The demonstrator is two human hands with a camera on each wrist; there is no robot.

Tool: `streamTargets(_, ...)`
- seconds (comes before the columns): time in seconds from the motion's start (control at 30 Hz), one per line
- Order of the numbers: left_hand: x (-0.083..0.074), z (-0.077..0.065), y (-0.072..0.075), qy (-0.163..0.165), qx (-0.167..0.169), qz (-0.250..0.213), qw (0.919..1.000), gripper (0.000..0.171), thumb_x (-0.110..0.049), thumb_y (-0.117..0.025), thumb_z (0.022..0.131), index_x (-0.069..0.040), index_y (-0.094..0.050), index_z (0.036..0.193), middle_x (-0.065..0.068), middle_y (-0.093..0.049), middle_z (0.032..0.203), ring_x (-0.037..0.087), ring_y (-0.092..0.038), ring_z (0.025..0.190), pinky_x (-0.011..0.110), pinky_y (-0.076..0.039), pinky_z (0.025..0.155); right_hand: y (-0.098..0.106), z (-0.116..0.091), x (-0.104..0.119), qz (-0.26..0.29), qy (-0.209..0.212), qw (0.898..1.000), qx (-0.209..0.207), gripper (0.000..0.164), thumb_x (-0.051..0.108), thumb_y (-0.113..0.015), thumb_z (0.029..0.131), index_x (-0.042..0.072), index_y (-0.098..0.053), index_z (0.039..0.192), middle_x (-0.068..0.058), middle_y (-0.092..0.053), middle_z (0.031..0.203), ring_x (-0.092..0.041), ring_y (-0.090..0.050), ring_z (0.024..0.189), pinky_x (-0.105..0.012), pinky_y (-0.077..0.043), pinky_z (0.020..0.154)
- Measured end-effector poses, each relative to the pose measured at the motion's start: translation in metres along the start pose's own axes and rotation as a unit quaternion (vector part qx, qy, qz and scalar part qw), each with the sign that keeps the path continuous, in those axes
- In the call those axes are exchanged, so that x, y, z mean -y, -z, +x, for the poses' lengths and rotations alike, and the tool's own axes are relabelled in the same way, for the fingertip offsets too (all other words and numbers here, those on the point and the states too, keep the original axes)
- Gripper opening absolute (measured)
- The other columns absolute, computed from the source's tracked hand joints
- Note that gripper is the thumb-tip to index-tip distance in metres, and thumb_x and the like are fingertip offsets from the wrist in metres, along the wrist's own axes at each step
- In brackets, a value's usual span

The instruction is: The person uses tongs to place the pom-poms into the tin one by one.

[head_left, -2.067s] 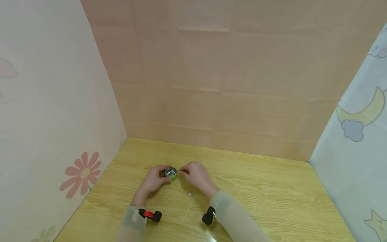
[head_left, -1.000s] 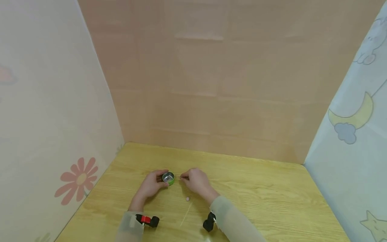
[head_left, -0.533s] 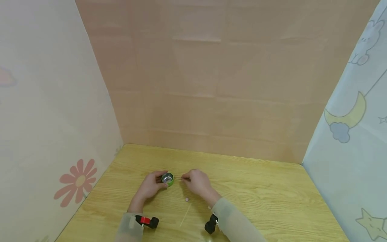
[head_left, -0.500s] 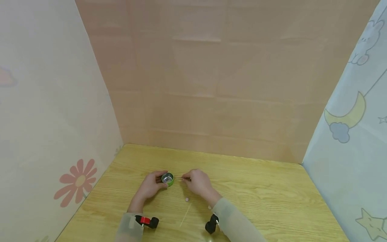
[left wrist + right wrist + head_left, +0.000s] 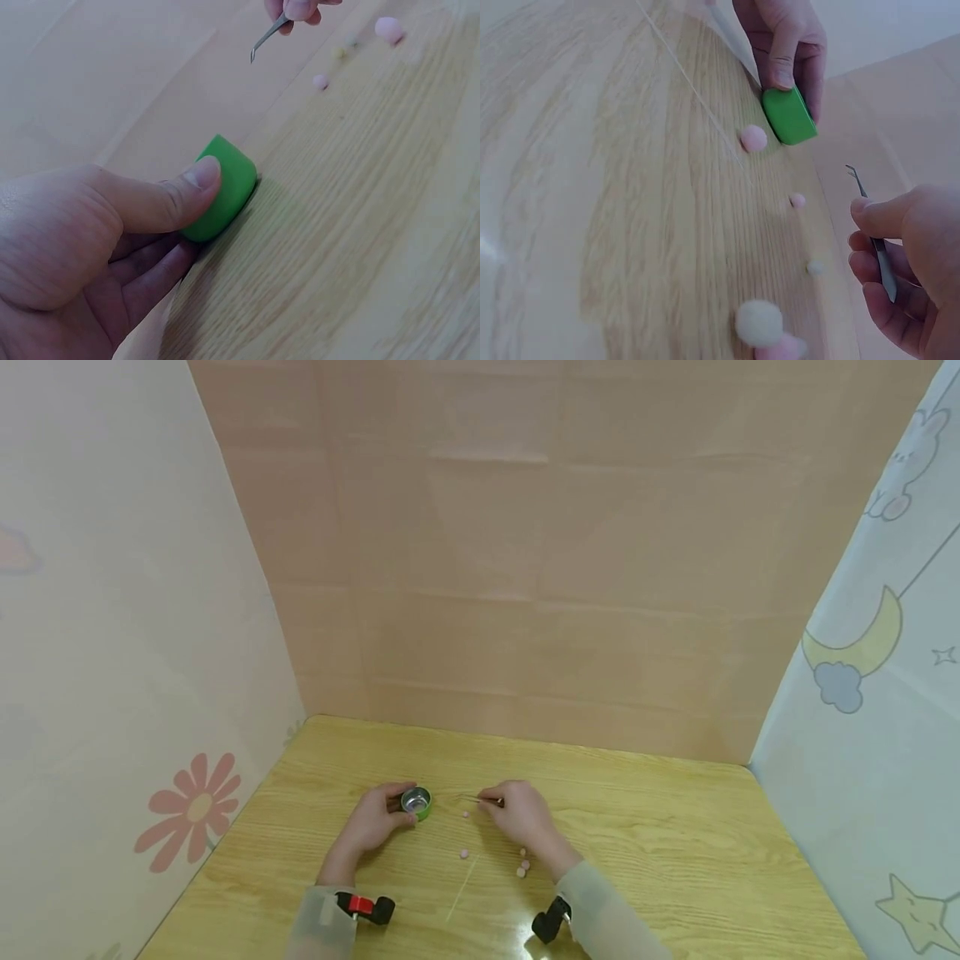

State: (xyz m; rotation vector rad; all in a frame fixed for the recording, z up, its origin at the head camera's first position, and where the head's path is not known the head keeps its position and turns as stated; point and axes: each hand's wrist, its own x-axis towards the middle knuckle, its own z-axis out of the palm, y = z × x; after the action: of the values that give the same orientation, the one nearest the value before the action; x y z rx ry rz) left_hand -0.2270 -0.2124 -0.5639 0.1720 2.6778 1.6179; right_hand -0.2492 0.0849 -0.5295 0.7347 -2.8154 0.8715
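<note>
Left sleeve (image 5: 318, 937): pale grey-beige cloth is covering the forearm.
Right sleeve (image 5: 611, 914): it is showing the same pale colour.
Left wrist camera (image 5: 384, 911): it is looking black, carrying one bright red piece (image 5: 361, 904).
Right wrist camera (image 5: 547, 925): it is looking black also.
Hands: left hand (image 5: 372, 820) and right hand (image 5: 525, 814) are showing bare.

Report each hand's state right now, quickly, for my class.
Left hand: holding the round green, silvery-lined cup.
Right hand: holding the slim grey metal tweezers.

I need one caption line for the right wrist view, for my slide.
The right hand holds tweezers near small balls on a table while the left hand grips a green cup.
</note>
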Motion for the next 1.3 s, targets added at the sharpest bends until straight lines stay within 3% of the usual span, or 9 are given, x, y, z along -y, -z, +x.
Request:
streamTargets(0.23,-0.001,0.0,0.001,-0.005,0.005,0.002,1.0,0.058,-0.003,-0.085,0.09,-0.002,-0.066,0.145,0.021,-0.061,0.147,0.039,-0.063,0.131,0.051,-0.054,0.108,0.012,-0.016,-0.016,0.03,-0.023,0.999,-0.014,0.015,0.024,-0.08,0.099,0.018,-0.086,0.111,0.006,-0.078,0.102,-0.004,-0.063,0.078,-0.026,-0.052,0.062)
streamTargets(0.37,-0.001,0.0,0.001,-0.007,0.003,-0.002,1.0,0.058,-0.003,-0.086,0.09,0.0,-0.065,0.144,0.023,-0.062,0.146,0.041,-0.063,0.13,0.052,-0.054,0.107,0.019,-0.029,-0.028,0.047,-0.047,0.998,-0.019,0.014,0.024,-0.081,0.098,0.02,-0.086,0.11,0.007,-0.078,0.103,-0.005,-0.066,0.083,-0.027,-0.055,0.068)
streamTargets(0.6,-0.002,0.0,0.0,0.008,0.0,-0.019,0.9998,0.059,-0.001,-0.086,0.089,0.0,-0.065,0.144,0.022,-0.063,0.144,0.039,-0.064,0.129,0.051,-0.055,0.107,0.031,-0.049,-0.047,0.076,-0.056,0.995,-0.039,0.011,0.02,-0.084,0.095,0.02,-0.087,0.106,0.006,-0.08,0.103,-0.012,-0.072,0.093,-0.033,-0.061,0.079)
streamTargets(0.87,-0.005,0.0,0.001,0.015,0.0,-0.02,0.9997,0.059,0.0,-0.086,0.088,0.0,-0.066,0.144,0.022,-0.063,0.144,0.038,-0.065,0.127,0.05,-0.056,0.106,0.03,-0.073,-0.065,0.13,-0.076,0.988,-0.037,0.011,0.02,-0.083,0.096,0.019,-0.086,0.107,0.004,-0.08,0.105,-0.011,-0.073,0.093,-0.027,-0.061,0.08)
streamTargets(1.03,-0.004,0.003,0.001,0.009,0.001,-0.021,0.9997,0.059,-0.001,-0.086,0.089,-0.001,-0.065,0.145,0.022,-0.062,0.145,0.038,-0.065,0.129,0.05,-0.055,0.107,0.037,-0.074,-0.063,0.125,-0.065,0.99,-0.028,0.012,0.021,-0.082,0.097,0.02,-0.086,0.108,0.004,-0.08,0.106,-0.01,-0.073,0.091,-0.026,-0.06,0.077)
streamTargets(1.3,0.0,0.002,-0.001,0.003,-0.003,-0.011,0.9999,0.058,-0.002,-0.086,0.089,-0.001,-0.067,0.144,0.021,-0.063,0.144,0.038,-0.066,0.127,0.051,-0.055,0.106,0.048,-0.078,-0.063,0.104,-0.016,0.994,0.021,0.011,0.019,-0.082,0.097,0.019,-0.086,0.107,0.009,-0.077,0.101,-0.004,-0.068,0.086,-0.027,-0.06,0.073)
